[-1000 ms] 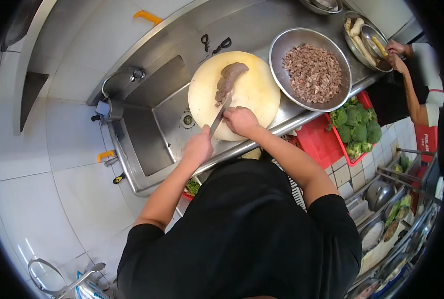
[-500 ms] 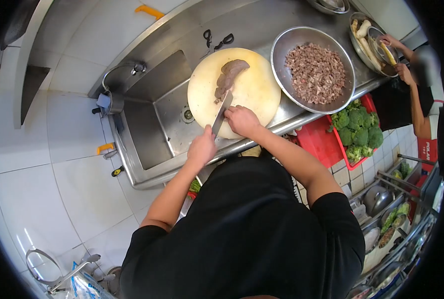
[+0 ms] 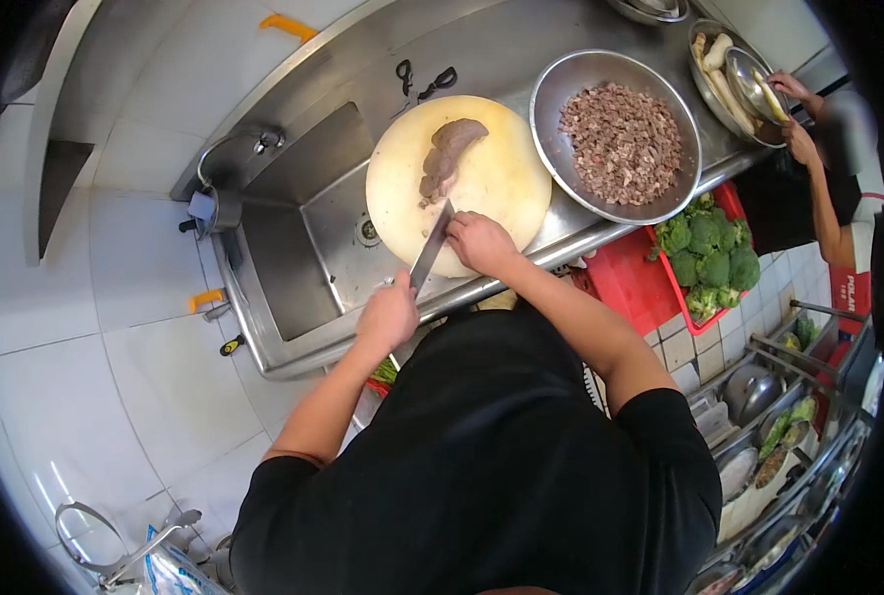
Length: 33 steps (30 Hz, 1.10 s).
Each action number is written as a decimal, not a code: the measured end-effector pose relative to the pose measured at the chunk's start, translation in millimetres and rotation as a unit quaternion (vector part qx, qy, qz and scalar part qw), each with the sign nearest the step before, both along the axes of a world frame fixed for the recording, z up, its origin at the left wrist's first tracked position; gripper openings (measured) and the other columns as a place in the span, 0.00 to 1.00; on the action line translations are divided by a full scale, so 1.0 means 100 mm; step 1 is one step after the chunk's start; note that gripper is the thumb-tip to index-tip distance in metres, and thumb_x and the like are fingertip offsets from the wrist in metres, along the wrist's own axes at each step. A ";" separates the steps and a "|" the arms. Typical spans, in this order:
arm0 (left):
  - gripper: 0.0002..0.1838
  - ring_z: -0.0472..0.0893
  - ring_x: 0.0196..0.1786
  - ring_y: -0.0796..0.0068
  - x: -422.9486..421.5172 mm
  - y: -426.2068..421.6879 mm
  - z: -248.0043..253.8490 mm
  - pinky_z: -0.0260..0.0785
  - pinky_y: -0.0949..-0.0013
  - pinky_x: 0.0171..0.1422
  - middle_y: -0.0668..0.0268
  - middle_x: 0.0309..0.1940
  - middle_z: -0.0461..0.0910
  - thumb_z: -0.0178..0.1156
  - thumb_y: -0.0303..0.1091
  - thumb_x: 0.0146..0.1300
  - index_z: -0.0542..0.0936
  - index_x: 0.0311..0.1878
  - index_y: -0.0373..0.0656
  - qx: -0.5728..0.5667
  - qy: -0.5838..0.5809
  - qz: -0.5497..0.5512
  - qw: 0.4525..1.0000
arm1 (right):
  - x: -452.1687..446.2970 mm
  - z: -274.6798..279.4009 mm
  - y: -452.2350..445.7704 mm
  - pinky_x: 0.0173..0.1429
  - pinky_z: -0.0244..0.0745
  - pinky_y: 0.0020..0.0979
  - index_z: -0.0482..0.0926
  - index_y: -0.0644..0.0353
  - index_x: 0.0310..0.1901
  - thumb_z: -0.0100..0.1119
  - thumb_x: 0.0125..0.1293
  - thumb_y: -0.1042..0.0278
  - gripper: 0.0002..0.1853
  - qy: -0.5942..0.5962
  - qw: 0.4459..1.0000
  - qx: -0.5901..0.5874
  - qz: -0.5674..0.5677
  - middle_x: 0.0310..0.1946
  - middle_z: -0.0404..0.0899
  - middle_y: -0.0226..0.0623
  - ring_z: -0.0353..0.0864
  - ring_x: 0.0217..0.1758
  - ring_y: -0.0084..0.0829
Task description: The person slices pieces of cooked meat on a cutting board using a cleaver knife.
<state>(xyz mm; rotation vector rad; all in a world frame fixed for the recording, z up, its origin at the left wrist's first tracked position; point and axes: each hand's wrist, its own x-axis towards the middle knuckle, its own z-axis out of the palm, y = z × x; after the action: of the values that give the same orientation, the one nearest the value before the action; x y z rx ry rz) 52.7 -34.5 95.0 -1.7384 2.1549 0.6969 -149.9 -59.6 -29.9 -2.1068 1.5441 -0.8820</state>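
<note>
Left hand holds knife across board edge, right hand beside (grip unclear).

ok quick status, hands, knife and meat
Left hand holding flat steel knife; right hand curled beside its blade. Long brown meat piece on round cream board, near the tip. Nothing seen blocking the blade.

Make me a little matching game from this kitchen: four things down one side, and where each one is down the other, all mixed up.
Things
1. Knife
2. Broccoli
3. Long brown piece
4. Small chopped pieces

Places
A. Lying on the round board
B. Inside the large metal bowl
C. Held in the left hand
D. Inside the red crate

Right pairs: 1-C, 2-D, 3-A, 4-B
</note>
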 end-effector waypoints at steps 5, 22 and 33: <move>0.13 0.84 0.43 0.30 -0.14 -0.21 -0.08 0.73 0.33 0.51 0.38 0.37 0.84 0.52 0.40 0.78 0.70 0.55 0.41 -0.009 0.030 -0.001 1.000 | -0.03 0.11 0.03 0.55 0.80 0.43 0.83 0.60 0.37 0.60 0.67 0.67 0.07 0.001 1.000 0.022 0.002 0.39 0.81 0.43 0.83 0.47 0.44; 0.13 0.85 0.44 0.32 -0.15 0.05 -0.14 0.75 0.35 0.51 0.38 0.36 0.85 0.51 0.38 0.77 0.70 0.55 0.40 -0.010 0.027 0.015 0.999 | -0.08 0.12 0.08 0.55 0.79 0.42 0.82 0.62 0.36 0.60 0.63 0.68 0.07 0.060 0.997 0.005 0.043 0.38 0.81 0.44 0.82 0.46 0.45; 0.14 0.85 0.42 0.32 -0.20 -0.05 -0.04 0.74 0.34 0.49 0.38 0.35 0.84 0.51 0.39 0.77 0.71 0.57 0.42 -0.005 0.024 -0.018 1.000 | -0.08 0.09 0.22 0.55 0.79 0.42 0.82 0.62 0.39 0.61 0.66 0.67 0.07 0.032 0.999 0.003 0.024 0.37 0.81 0.42 0.81 0.47 0.45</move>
<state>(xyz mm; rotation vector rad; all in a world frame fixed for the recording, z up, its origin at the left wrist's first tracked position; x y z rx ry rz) 32.4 -39.9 90.7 -1.7014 2.2192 0.7267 -158.2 -37.5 -21.3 -2.1789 1.5184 -0.7994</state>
